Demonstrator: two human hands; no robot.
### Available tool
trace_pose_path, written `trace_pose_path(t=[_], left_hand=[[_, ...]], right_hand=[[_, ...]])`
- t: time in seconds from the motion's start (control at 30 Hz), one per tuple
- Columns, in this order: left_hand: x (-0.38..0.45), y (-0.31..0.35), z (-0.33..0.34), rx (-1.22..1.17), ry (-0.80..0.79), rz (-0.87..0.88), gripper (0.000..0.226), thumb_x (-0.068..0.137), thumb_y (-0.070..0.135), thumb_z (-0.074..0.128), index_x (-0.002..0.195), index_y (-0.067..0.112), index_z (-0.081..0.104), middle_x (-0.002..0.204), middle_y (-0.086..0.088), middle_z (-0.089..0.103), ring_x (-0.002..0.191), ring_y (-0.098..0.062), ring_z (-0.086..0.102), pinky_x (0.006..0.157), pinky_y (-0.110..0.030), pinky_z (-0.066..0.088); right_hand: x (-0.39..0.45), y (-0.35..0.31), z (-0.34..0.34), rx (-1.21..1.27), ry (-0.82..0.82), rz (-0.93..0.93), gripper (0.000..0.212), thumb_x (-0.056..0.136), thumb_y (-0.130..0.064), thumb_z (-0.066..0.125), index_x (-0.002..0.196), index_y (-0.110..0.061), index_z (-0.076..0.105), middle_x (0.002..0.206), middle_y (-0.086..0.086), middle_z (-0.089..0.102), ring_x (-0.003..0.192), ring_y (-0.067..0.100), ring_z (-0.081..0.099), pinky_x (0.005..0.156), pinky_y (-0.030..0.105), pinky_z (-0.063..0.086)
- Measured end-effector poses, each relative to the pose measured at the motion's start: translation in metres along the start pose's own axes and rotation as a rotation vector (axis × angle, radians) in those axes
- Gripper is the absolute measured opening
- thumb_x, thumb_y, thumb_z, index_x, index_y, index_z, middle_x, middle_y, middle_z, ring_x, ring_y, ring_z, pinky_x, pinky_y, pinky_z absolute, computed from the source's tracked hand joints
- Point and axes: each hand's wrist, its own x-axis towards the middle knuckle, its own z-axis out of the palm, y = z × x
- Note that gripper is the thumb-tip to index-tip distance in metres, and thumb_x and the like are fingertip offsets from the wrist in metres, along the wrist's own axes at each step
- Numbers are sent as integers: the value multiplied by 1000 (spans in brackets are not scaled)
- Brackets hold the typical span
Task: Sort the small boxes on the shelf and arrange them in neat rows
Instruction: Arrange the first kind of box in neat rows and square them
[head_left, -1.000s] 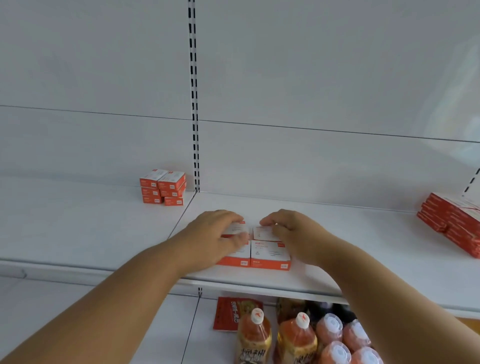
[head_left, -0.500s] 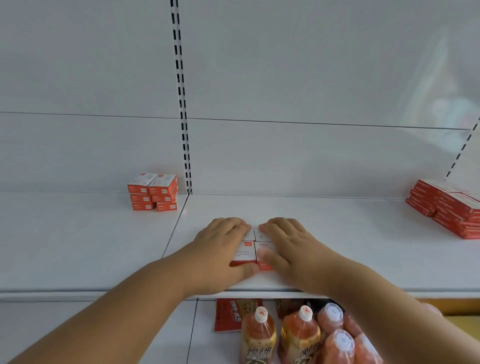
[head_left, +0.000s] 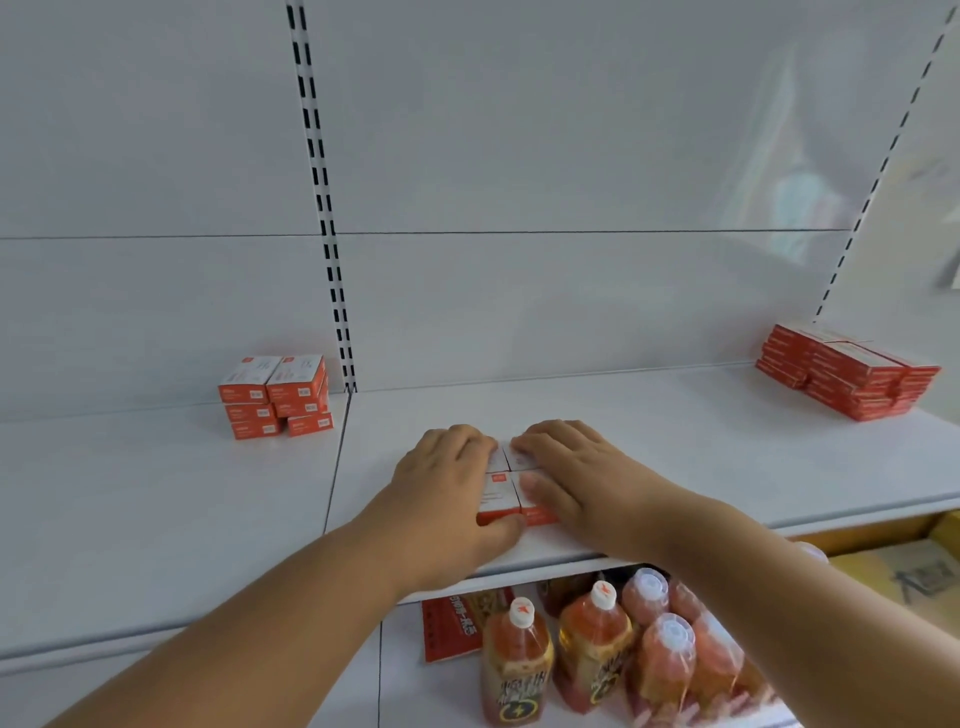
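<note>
Left hand (head_left: 451, 486) and right hand (head_left: 574, 480) pressed flat against small box cluster (head_left: 503, 488) near front edge of shelf (head_left: 675, 457), squeezing from both sides. Risk: uneven push skews rows or tips front boxes off edge. Finished stack (head_left: 275, 395) at back left; flat red boxes (head_left: 847, 371) far right. Bottled drinks (head_left: 597, 654) on lower shelf.

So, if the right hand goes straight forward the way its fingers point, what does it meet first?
Probably nothing on the shelf: the right hand points up-left over the small boxes, then bare shelf until the back panel. Depth is unclear.
</note>
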Motion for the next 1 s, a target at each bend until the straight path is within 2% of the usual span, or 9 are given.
trace_pose_path(t=[0.23,0.33,0.43,0.53,0.77,0.9,1.0], left_hand=[[0,-1,-3,-21,-32,-19,81,86,68,49,149,25,24,147,11,26,135,-10,24,115,-30,24],[-5,0,-9,-115,24,-58,66,94,57,47,150,27,26,150,14,24,139,-5,19,119,-29,17],[-11,-1,-17,-156,90,-72,53,98,48,45,145,28,34,143,16,31,132,-1,25,115,-27,24],[-21,-10,-21,-104,131,-119,48,98,44,44,143,29,37,142,16,34,132,-3,27,112,-22,23],[-56,-67,-45,-100,164,-292,46,98,39,50,142,30,40,147,14,35,137,-7,29,112,-25,25],[-64,-104,-63,-74,200,-256,46,97,37,51,142,28,43,145,13,38,135,-9,32,112,-26,28],[-62,-132,-75,-36,250,-245,38,95,33,53,132,26,51,134,11,47,126,-12,41,105,-27,36]], right_hand=[[-2,-3,-3,34,-12,28,62,96,-59,16,143,-23,37,140,-5,41,130,12,33,111,31,29],[-2,-1,-13,127,-36,34,61,96,-58,17,145,-27,36,143,-7,41,133,9,31,110,26,25],[2,0,-25,163,-19,11,52,101,-49,22,146,-28,35,148,-10,37,136,7,28,110,23,23],[18,-4,-33,153,2,-50,47,103,-44,26,146,-27,36,147,-11,37,135,8,30,107,20,23],[81,-62,-25,190,-5,-153,44,103,-38,31,143,-23,41,142,-3,44,132,17,38,110,29,28],[117,-100,-18,229,22,-135,41,103,-35,35,141,-23,44,140,-2,46,127,15,42,106,26,31],[146,-119,-11,253,30,-48,37,102,-36,35,135,-27,48,132,-1,51,117,18,50,100,31,39]])
